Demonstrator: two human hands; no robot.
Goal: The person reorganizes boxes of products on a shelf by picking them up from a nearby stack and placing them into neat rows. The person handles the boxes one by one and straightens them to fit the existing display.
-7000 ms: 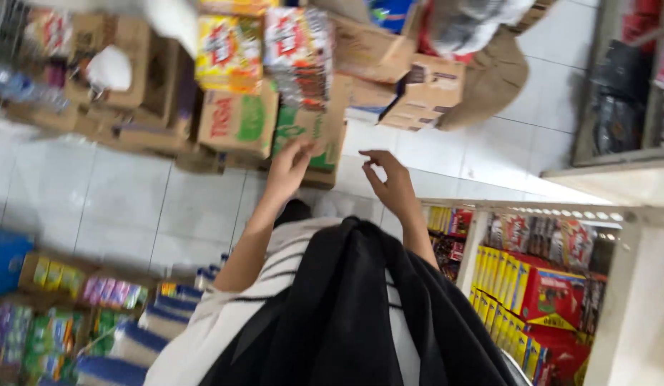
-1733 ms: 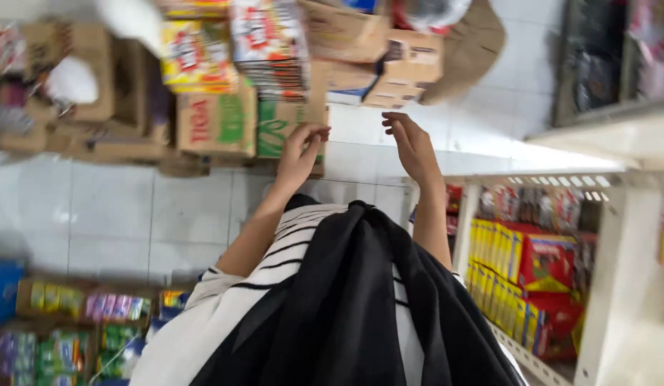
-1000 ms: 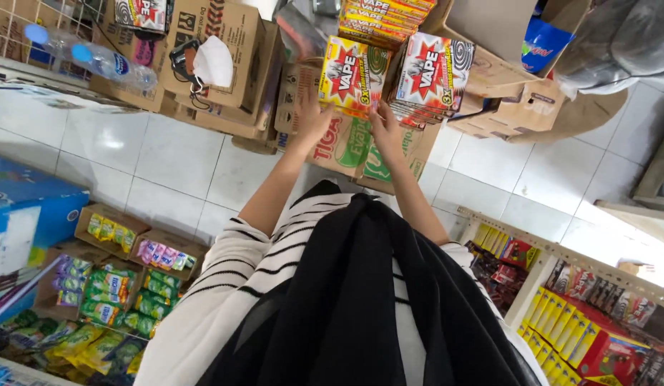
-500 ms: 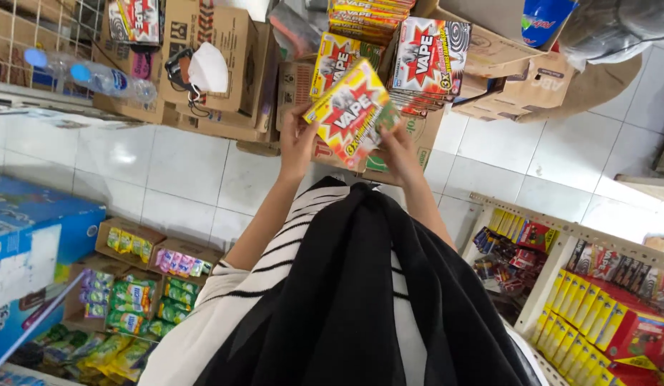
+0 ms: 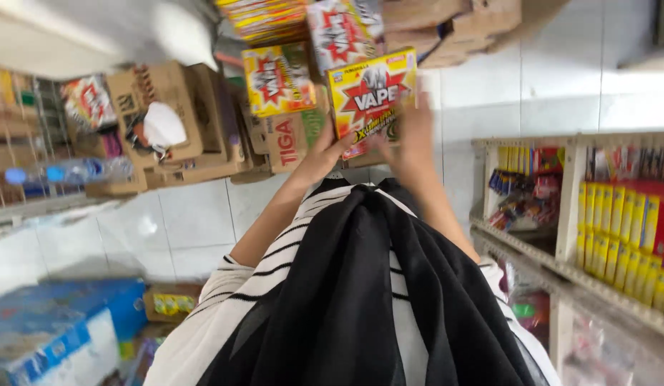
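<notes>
I see yellow box (image 5: 371,96) lifted clear of stack (image 5: 278,77) since half-second back; left hand (image 5: 325,151), right hand (image 5: 412,132) fingers clamped on its edges.

Just the one head-worn camera here, looking steeply down past the striped sleeves (image 5: 224,314) at the tiled floor (image 5: 196,214), pretty close to both raised arms, though it's motion-blurred, probably tilted.
</notes>
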